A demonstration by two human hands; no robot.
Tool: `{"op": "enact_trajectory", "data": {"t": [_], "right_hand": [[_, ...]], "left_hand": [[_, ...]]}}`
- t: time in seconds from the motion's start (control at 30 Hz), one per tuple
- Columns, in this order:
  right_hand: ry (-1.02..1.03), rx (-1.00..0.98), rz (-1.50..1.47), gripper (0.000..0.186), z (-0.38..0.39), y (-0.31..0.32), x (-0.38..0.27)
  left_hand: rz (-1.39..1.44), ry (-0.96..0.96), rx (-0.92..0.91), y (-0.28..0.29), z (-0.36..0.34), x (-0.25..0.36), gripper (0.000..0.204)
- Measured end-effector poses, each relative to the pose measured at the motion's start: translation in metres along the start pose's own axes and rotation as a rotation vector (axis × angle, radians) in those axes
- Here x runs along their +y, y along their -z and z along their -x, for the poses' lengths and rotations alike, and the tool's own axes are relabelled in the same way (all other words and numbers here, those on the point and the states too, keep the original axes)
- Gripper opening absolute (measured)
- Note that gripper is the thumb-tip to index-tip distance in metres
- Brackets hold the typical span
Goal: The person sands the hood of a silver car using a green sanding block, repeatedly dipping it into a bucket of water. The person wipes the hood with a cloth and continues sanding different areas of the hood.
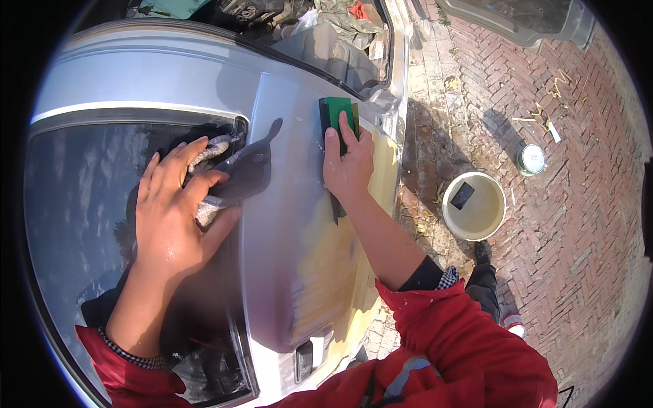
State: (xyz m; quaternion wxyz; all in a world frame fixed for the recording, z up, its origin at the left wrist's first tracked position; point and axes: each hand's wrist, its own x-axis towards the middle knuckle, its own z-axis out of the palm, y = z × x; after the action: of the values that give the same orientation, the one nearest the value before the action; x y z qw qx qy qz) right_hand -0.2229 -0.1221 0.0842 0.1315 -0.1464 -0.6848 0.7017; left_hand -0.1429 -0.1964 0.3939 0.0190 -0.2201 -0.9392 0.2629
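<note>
Right hand [348, 163] — fingers pressed flat on a green sanding block [338, 115] against the silver car panel [286, 231]. Left hand [175, 211] — clutching a grey rag [216, 153] at the window edge; pale bucket [474, 206] on brick paving.

Round cream plastic bucket [474, 206] of cloudy water, at 3 o'clock, a dark rectangular block [462, 195] floating in it. Small round metal tin [531, 159] at 2 o'clock beside it. Red herringbone brick paving [578, 224] underneath. Yellowish scraps [544, 115] scattered at 2 o'clock.
</note>
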Motion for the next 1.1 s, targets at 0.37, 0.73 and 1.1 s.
{"op": "enact_trajectory", "data": {"t": [0.37,0.73,1.1], "right_hand": [[0.043,0.018,0.014,0.047,0.010,0.011,-0.013],[-0.005,0.024,0.026,0.046,-0.023,0.003,-0.008],[-0.104,-0.056,0.033,0.046,-0.032,0.005,0.000]], "left_hand": [[0.027,0.015,-0.049,-0.003,-0.003,-0.001,0.042],[0.085,0.018,-0.088,-0.003,-0.003,-0.004,0.049],[0.071,0.021,-0.101,-0.004,-0.003,-0.004,0.051]]}}
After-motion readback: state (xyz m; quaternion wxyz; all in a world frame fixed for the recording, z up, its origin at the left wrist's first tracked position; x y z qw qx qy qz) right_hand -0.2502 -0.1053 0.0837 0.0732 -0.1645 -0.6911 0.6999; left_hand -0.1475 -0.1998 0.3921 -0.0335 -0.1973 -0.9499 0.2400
